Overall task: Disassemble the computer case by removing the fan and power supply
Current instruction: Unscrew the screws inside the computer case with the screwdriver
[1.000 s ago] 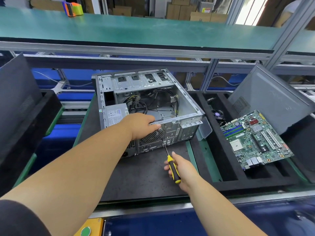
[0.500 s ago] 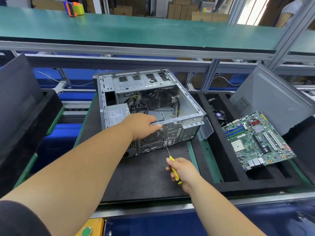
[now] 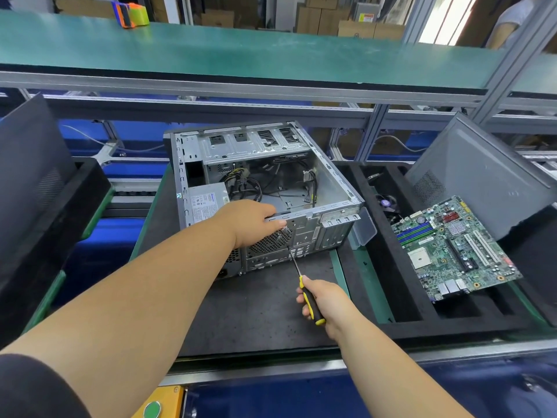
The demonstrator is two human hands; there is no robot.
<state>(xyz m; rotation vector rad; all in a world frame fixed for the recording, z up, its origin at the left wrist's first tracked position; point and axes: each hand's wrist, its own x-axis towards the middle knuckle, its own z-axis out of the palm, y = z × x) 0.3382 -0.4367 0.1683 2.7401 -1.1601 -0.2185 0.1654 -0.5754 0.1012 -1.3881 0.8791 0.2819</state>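
Grey steel computer case (image 3: 265,188) lies open at twelve o'clock, motherboard (image 3: 455,248) already out at three; left hand (image 3: 250,221) curls over its rear edge, right hand (image 3: 325,300) grips a screwdriver (image 3: 301,282) at the fan grille (image 3: 271,241), power supply (image 3: 206,203) still inside.

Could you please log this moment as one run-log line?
left hand: grips computer case rear edge | right hand: holds screwdriver, tip at fan grille | power supply: in case
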